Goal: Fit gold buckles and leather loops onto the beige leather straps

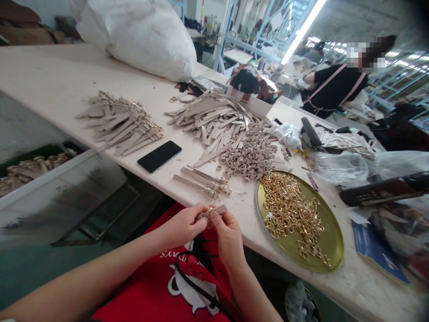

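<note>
At the table's front edge my left hand (191,220) and my right hand (228,230) meet, both with fingers pinched on one beige strap (219,209). A bit of gold metal, seemingly a buckle, shows between the fingertips; the rest is covered. Just beyond lie several beige straps with gold buckles (201,181). Behind them are a heap of small beige loops (251,152) and a pile of loose beige straps (214,118). Gold buckles (291,203) fill much of a round gold tray (330,232) to the right.
A black phone (159,156) lies beside a pile of buckled straps (124,123). A white sack (140,36) stands at the back. On the right are a dark bottle (385,188), plastic bags and a blue booklet (378,252). A person (335,85) stands beyond the table.
</note>
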### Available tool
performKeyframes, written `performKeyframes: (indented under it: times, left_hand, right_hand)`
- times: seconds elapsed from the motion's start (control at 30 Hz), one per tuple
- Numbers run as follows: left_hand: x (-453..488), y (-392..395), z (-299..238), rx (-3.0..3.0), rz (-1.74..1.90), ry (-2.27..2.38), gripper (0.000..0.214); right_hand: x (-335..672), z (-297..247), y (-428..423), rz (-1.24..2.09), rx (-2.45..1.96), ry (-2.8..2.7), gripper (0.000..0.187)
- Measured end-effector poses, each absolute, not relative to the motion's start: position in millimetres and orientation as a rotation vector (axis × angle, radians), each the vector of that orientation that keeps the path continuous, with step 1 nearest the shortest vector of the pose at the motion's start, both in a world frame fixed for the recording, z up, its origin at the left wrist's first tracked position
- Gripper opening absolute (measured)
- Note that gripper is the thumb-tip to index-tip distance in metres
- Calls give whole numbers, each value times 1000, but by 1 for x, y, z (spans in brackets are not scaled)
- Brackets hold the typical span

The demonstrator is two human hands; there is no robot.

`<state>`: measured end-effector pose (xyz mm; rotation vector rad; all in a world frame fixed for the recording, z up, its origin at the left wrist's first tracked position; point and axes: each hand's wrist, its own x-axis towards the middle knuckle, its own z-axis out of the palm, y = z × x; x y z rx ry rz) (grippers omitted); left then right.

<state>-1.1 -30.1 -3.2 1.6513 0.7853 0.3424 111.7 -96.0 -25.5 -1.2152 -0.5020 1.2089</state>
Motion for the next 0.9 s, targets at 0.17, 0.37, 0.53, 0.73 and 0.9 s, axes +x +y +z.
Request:
performKeyframes:
  times: [0.17, 0.37, 0.53, 0.73, 0.9]
  left_hand:
    - [0, -28, -11, 1409, 301, 818, 16]
    - [9, -26, -10, 1299, 253, 857, 21]
    - [16, -28, -14, 1397, 308, 964, 21]
    - [16, -25, -16, 1495, 248, 942, 20]
    - [14, -20, -10, 1452, 161, 833, 24]
  right_hand:
    - [113, -37, -99, 1030, -1370, -721, 15]
    - [120, -38, -90, 1248, -1225, -448, 16]
    - [124, -42, -88, 1159, -1316, -501, 15]
    - [136, -44, -97, 792, -1568, -942, 12]
    - [144, -38, -93, 1372, -1279, -596, 18]
